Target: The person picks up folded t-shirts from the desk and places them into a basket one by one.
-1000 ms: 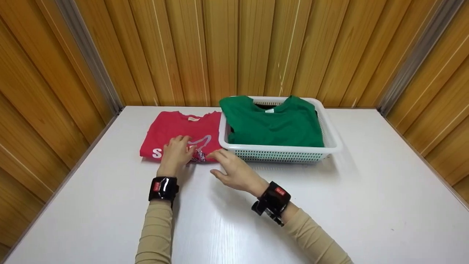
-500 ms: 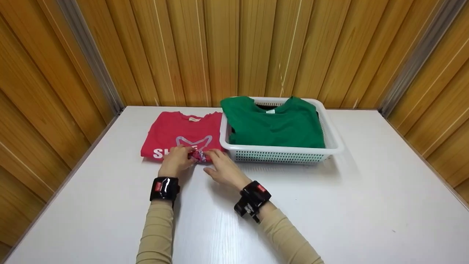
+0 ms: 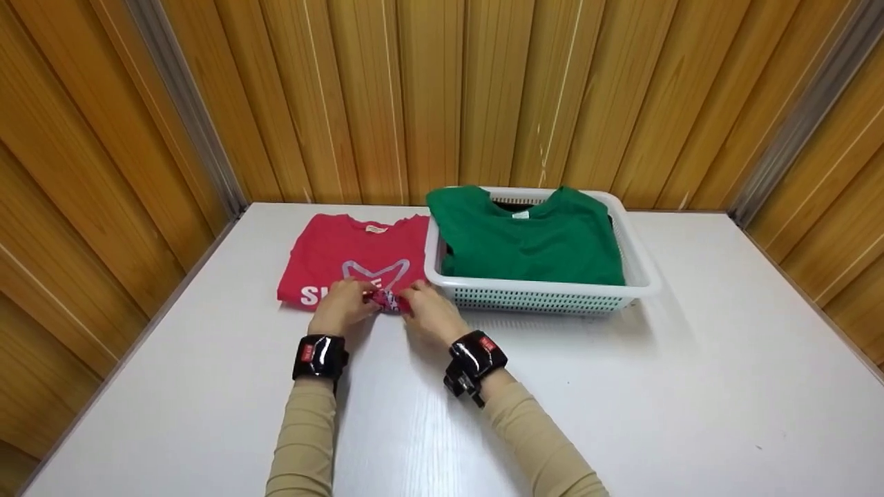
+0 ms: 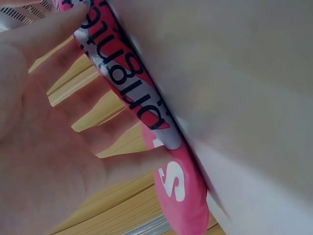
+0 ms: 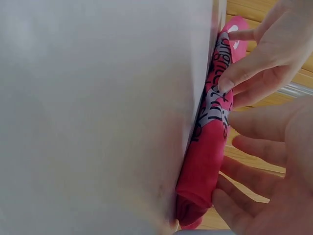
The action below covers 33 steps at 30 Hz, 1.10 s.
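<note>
A folded red T-shirt (image 3: 331, 252) with a grey star outline and white letters lies at the left of the white table. My left hand (image 3: 342, 304) pinches its near edge, thumb on the printed front fold and fingers over the top, as the left wrist view shows. Close beside it, my right hand (image 3: 434, 312) holds the same edge with thumb and fingers. In the right wrist view the shirt's near fold (image 5: 203, 156) appears as a thick roll of cloth with dark lettering. The fingertips behind the fold are partly hidden.
Right of the red shirt stands a white plastic basket (image 3: 539, 284) with perforated sides. A folded green T-shirt (image 3: 532, 241) lies in it, with dark cloth partly showing underneath. Wood-patterned panels (image 3: 428, 103) enclose the white table (image 3: 621, 400) at the back and sides.
Both hands have come down to the red shirt's near edge and drawn closer together. The right hand moved left, and its thumb closed in on the cloth. The basket has stayed put.
</note>
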{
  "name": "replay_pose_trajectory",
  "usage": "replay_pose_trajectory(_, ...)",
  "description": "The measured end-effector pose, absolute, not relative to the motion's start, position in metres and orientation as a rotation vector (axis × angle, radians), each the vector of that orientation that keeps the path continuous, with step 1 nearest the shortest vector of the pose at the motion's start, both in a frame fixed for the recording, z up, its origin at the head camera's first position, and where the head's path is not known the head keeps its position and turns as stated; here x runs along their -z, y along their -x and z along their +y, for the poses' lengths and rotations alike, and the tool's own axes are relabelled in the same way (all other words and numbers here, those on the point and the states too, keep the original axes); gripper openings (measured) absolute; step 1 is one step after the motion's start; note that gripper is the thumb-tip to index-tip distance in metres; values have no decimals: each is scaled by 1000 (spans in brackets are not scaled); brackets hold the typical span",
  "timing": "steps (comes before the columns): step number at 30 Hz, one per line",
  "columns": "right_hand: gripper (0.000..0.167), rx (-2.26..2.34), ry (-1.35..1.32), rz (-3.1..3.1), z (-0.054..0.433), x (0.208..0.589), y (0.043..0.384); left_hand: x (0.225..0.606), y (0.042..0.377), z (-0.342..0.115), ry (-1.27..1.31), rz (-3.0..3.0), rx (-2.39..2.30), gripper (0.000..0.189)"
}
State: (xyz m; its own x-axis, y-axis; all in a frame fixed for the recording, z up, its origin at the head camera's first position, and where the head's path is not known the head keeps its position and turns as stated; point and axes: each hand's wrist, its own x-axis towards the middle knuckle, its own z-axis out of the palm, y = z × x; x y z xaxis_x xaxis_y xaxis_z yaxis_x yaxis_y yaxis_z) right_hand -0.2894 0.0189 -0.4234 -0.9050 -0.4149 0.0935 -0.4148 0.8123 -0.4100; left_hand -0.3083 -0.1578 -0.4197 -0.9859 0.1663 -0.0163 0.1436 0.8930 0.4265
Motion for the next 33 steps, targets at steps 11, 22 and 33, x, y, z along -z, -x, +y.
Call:
replay_pose_trajectory(11, 31, 565, 895, 3048, 23, 424, 287, 409, 301, -162, -191, 2872, -738, 28)
replay_pose_trajectory(22, 23, 425, 1080, 2990, 24, 419, 269, 388, 292, -162, -86, 2678, -553, 25)
replay_pose_trajectory(33, 24, 390, 1095, 2811, 26, 404, 252, 377, 283, -168, -52, 2521, -545, 21)
